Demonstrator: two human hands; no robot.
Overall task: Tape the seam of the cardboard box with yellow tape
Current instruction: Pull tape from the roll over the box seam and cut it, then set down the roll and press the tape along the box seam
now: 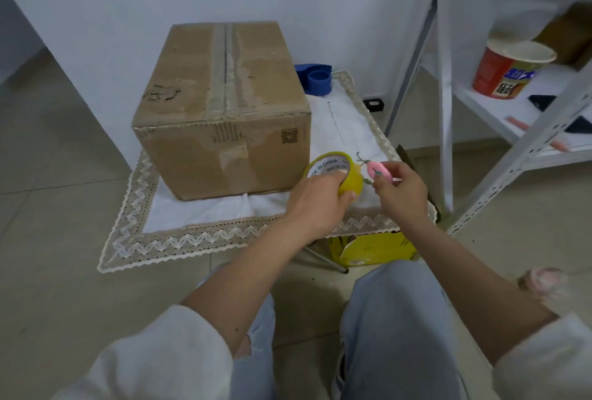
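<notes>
A brown cardboard box [224,104] stands on a low table covered by a white lace-edged cloth [192,236]. Its top seam [226,66] runs front to back, with torn remains of old clear tape along it. My left hand [317,197] grips a roll of yellow tape [339,175] just right of the box's front corner. My right hand [400,191] pinches a small pink cutter [379,170] beside the roll, its blade pointing right.
A blue tape dispenser [315,77] sits behind the box at its right. A white metal shelf [480,104] on the right holds a red instant-noodle cup [506,69]. A yellow box [374,247] lies under the table. My knees are below.
</notes>
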